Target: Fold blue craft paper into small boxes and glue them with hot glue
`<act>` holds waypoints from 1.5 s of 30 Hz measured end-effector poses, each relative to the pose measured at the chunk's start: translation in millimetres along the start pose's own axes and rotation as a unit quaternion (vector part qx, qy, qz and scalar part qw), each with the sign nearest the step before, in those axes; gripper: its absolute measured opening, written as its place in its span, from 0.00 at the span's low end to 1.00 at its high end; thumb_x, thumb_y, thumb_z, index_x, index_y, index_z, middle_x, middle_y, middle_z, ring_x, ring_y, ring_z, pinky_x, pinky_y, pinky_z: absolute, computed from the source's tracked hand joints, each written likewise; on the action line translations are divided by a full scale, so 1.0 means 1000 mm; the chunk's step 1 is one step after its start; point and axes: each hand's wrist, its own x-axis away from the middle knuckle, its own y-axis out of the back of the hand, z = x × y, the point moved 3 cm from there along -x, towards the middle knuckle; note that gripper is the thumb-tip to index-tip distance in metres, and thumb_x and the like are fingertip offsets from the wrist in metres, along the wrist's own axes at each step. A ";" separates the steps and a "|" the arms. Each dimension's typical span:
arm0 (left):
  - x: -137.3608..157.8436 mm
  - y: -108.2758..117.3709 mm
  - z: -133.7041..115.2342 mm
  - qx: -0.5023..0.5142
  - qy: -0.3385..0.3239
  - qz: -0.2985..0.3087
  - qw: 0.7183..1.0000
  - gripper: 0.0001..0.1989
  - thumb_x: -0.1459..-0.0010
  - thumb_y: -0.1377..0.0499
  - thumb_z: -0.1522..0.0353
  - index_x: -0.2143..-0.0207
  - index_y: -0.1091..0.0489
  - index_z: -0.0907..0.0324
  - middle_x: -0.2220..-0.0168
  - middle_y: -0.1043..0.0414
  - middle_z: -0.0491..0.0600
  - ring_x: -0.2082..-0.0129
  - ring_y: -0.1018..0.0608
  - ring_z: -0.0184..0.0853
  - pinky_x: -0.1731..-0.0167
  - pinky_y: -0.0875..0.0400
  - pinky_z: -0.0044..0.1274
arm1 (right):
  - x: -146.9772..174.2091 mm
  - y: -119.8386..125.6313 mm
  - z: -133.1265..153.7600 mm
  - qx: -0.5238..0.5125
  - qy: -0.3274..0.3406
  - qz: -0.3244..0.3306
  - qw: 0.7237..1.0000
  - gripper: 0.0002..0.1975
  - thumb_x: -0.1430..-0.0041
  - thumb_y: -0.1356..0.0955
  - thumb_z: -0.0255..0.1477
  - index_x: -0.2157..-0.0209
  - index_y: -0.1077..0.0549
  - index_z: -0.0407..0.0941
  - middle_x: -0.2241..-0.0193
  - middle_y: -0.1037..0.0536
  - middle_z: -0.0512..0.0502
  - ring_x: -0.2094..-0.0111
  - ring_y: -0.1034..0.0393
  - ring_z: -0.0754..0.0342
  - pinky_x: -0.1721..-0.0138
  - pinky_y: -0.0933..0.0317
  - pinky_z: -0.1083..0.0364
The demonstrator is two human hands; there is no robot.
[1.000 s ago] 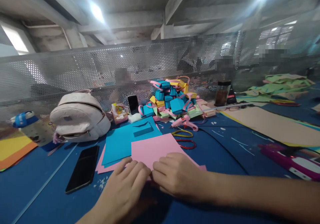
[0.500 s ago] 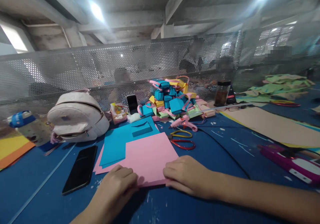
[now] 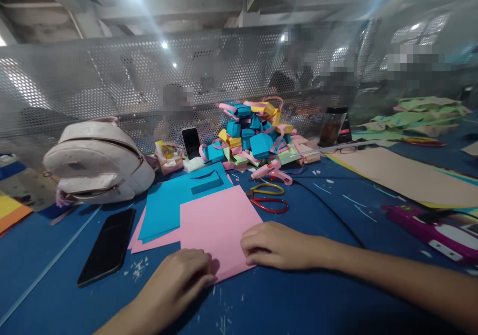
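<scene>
A sheet of pink paper lies in front of me, partly over blue sheets. Its near edge shows a narrow band that looks folded up. My left hand has curled fingers closed on the near left corner. At the near right side, my right hand is closed too, its bent fingers pressed on the paper and the thumb by the edge. The fingertips' exact hold is partly hidden. A small folded blue piece rests on the blue sheets. Just beyond the paper lie scissors with yellow and red handles.
Behind the scissors are a pink glue gun and a heap of small paper baskets. A black phone and a white backpack are at left. Right are beige sheets and a purple power strip.
The view has tipped downward and shifted a little. The pink sheet has turned slightly, its near right edge angling away. Both hands stay on it, with the left fingers farther along the near edge.
</scene>
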 end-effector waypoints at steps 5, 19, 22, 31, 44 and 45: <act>0.002 -0.006 0.009 -0.020 -0.019 0.029 0.999 0.08 0.30 0.52 0.66 0.62 0.36 0.56 0.66 0.28 0.46 0.67 0.27 0.34 0.68 0.36 0.25 | 0.000 -0.005 -0.010 0.006 0.008 0.002 1.000 0.07 0.33 0.35 0.26 0.68 0.30 0.44 0.70 0.27 0.51 0.66 0.32 0.56 0.64 0.43 0.59; -0.013 -0.018 0.022 -0.204 -0.095 -0.060 0.973 0.16 0.29 0.58 0.69 0.70 0.39 0.56 0.78 0.31 0.44 0.81 0.29 0.35 0.79 0.42 0.26 | -0.006 -0.010 -0.018 0.128 0.042 0.029 0.990 0.08 0.32 0.37 0.28 0.67 0.32 0.44 0.69 0.28 0.49 0.68 0.38 0.54 0.68 0.49 0.54; -0.011 -0.022 0.021 -0.240 -0.097 -0.040 0.965 0.12 0.31 0.56 0.72 0.67 0.38 0.56 0.76 0.31 0.45 0.80 0.28 0.36 0.77 0.39 0.28 | -0.006 -0.012 -0.017 0.147 0.034 0.025 0.988 0.07 0.33 0.37 0.28 0.67 0.32 0.44 0.69 0.28 0.49 0.69 0.39 0.54 0.69 0.51 0.54; -0.007 -0.024 0.015 -0.293 -0.113 0.021 0.949 0.14 0.39 0.51 0.79 0.53 0.35 0.59 0.67 0.25 0.49 0.74 0.24 0.40 0.72 0.35 0.31 | -0.005 -0.012 -0.012 0.169 0.030 0.023 0.985 0.04 0.35 0.36 0.28 0.66 0.32 0.44 0.69 0.28 0.49 0.69 0.39 0.53 0.70 0.50 0.54; -0.005 -0.012 -0.003 -0.320 -0.157 0.002 0.934 0.34 0.40 0.45 0.79 0.34 0.48 0.50 0.62 0.25 0.47 0.70 0.26 0.36 0.71 0.39 0.28 | -0.002 -0.008 0.002 0.190 0.027 0.014 0.981 0.03 0.35 0.34 0.27 0.65 0.32 0.44 0.68 0.26 0.49 0.67 0.33 0.54 0.68 0.46 0.55; -0.005 -0.011 -0.004 -0.320 -0.157 0.005 0.934 0.34 0.40 0.44 0.78 0.35 0.47 0.50 0.62 0.25 0.47 0.70 0.26 0.37 0.70 0.38 0.28 | -0.002 -0.008 0.003 0.194 0.029 0.012 0.981 0.03 0.35 0.34 0.27 0.65 0.32 0.44 0.68 0.26 0.50 0.67 0.33 0.54 0.68 0.46 0.55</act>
